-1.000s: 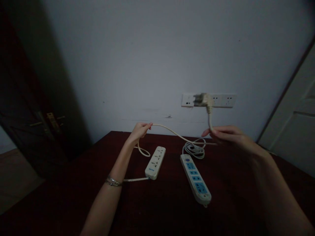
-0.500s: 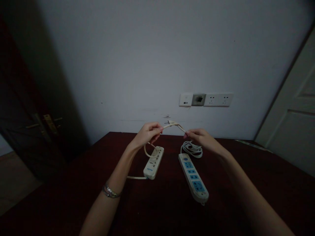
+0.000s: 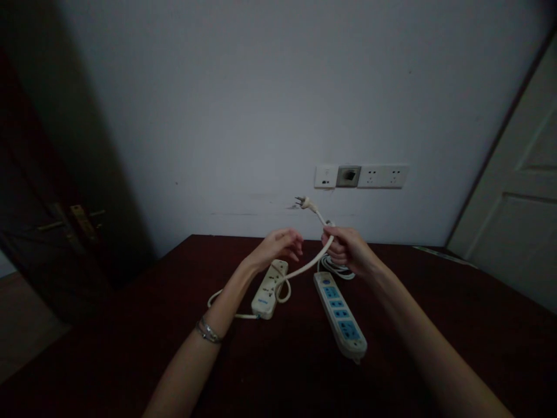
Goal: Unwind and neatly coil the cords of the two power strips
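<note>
My right hand (image 3: 343, 247) is closed around a white power cord (image 3: 307, 267), pinching a bend of it. Beyond my fingers the cord ends in a white plug (image 3: 306, 203), its metal prongs pointing left. My left hand (image 3: 285, 247) holds nothing; its fingers are loosely curled and apart, to the left of the cord. Under it lies a white power strip (image 3: 266, 305), with a loop of the cord hanging across its right edge. A second power strip with blue sockets (image 3: 342, 316) lies below my right hand. Its own coiled cord (image 3: 342, 270) is partly hidden behind that hand.
All this is on a dark red table (image 3: 278, 371) pushed against a pale wall (image 3: 243, 116). A row of wall sockets (image 3: 383, 176) sits above the table's back edge. A dark door (image 3: 39, 220) is at the left, a white door (image 3: 522, 220) at the right.
My left hand has let go of the cord and its fingers have opened. The cord now sags from my right hand, and the plug has risen into plain view.
</note>
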A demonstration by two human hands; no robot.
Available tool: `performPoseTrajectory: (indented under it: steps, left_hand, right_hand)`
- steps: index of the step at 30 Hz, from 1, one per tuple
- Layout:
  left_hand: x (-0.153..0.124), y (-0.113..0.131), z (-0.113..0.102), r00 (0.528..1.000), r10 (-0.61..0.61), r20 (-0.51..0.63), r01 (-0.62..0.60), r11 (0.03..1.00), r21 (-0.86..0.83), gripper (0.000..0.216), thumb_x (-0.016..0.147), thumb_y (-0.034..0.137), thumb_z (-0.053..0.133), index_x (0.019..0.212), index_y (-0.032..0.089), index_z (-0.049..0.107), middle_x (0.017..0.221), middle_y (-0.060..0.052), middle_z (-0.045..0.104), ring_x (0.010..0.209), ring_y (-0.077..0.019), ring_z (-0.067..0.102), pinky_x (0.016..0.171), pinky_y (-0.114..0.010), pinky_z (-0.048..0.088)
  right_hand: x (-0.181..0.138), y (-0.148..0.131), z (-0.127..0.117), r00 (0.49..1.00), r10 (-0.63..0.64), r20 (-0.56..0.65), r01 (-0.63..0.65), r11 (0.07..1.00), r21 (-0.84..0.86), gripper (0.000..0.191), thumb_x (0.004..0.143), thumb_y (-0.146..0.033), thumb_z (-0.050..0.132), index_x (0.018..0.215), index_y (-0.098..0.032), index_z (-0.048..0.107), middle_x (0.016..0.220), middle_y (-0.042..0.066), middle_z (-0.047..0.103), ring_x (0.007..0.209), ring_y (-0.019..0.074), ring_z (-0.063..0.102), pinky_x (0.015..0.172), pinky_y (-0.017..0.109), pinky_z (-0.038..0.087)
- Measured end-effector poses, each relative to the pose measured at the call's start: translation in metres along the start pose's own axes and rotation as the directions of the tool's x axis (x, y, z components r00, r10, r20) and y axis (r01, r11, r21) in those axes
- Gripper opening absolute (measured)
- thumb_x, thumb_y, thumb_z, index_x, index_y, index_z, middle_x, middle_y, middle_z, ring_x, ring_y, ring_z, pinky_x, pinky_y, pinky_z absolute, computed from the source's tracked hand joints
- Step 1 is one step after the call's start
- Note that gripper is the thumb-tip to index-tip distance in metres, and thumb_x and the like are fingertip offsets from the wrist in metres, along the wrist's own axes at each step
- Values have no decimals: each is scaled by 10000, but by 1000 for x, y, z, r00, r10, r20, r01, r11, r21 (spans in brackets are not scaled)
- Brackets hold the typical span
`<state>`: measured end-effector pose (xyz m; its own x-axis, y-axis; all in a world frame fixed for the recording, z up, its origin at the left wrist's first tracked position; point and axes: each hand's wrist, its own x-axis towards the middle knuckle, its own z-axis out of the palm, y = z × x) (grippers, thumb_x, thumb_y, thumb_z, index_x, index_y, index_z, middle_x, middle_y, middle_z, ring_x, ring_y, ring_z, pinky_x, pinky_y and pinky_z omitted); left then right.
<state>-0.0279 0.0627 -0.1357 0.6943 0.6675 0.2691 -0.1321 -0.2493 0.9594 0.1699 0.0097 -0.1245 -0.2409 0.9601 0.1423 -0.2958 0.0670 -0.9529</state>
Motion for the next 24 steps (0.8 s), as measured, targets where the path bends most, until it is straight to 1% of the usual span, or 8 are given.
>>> performPoseTrajectory:
  steps: [3,6,10,13,17,19,21,24]
  left_hand:
    - [11,-19,-4,967,12,-255,6,998,68,483,696,372,697,1095,157,531,1071,-117,572,855,-162,586,713,-299,480]
    - [20,-38,3,974,40,-223,-42,999,-6,621,635,220,750,1196,205,483,1287,-134,471,1012,-177,554,860,-321,440]
    - [21,-47,12,999,-32,-39,21,965,-262,447,686,264,714,1079,151,533,1025,-118,615,909,-195,615,821,-347,469]
    - [17,-38,6,994,-45,-101,11,948,-317,316,741,368,648,912,125,540,706,-33,595,712,-184,644,686,-329,505]
    - [11,-17,-6,973,83,-214,-107,989,-106,330,778,394,589,967,127,551,604,12,558,589,-151,611,588,-291,488]
    - [9,-9,-9,958,156,-242,-139,986,87,339,779,369,587,991,104,578,589,9,569,568,-130,588,603,-270,466]
    - [6,-3,-10,950,217,-226,-149,947,285,331,797,355,566,993,90,601,586,5,573,570,-117,567,621,-254,443]
    - [1,6,-13,924,322,-208,-175,837,518,320,864,365,466,999,112,610,597,14,547,587,-107,525,625,-235,409]
  right_hand:
    - [-2,2,4,990,5,143,-7,1000,10,313,736,-403,580,600,-123,553,381,-117,156,337,12,80,319,143,75]
    - [-4,7,10,974,18,228,-18,1000,-2,330,747,-410,554,582,-125,558,380,-115,130,344,16,74,333,148,82]
    - [-6,7,14,978,-1,207,3,1000,-9,327,710,-412,545,519,-148,514,356,-105,118,334,31,94,332,174,107]
    - [-3,1,9,994,-70,78,68,997,31,292,704,-360,535,501,-160,468,383,-81,200,337,37,167,327,184,166]
    - [8,0,-4,964,-143,-225,146,989,-2,148,708,-292,585,755,-159,540,486,-58,384,408,59,390,415,189,386]
    - [12,5,-9,920,-171,-352,132,982,-134,419,701,-270,607,1096,-195,487,612,-44,517,461,90,508,469,231,469]
    - [15,11,-12,896,-215,-390,106,953,-282,636,711,-263,587,1296,-256,339,756,-23,577,495,107,570,469,252,498]
    - [15,19,-10,924,-222,-311,69,897,-437,632,746,-275,524,1350,-228,347,756,-7,550,524,110,583,469,251,515]
